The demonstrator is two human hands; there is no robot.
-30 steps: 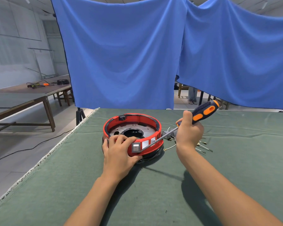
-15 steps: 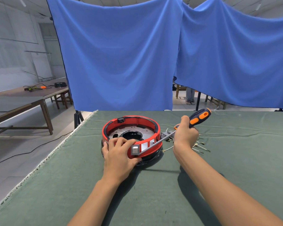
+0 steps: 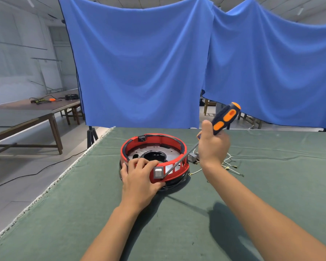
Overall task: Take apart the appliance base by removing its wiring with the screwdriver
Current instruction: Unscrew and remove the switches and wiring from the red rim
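head view: my right hand (image 3: pixel 213 146) grips the screwdriver (image 3: pixel 205 140), shaft slanting down-left to the switch (image 3: pixel 158 172); my left hand (image 3: pixel 139 180) holds the appliance base (image 3: pixel 177 171).

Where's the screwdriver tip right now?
In the head view, the screwdriver tip meets the red appliance base front wall, right of the grey switch, with the right hand gripping the handle.

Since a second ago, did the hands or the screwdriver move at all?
Hardly. The right hand still grips the screwdriver, its tip by the grey switch on the red base; any shift looks like the camera's own. The left hand keeps holding the base. Loose wires stay put.
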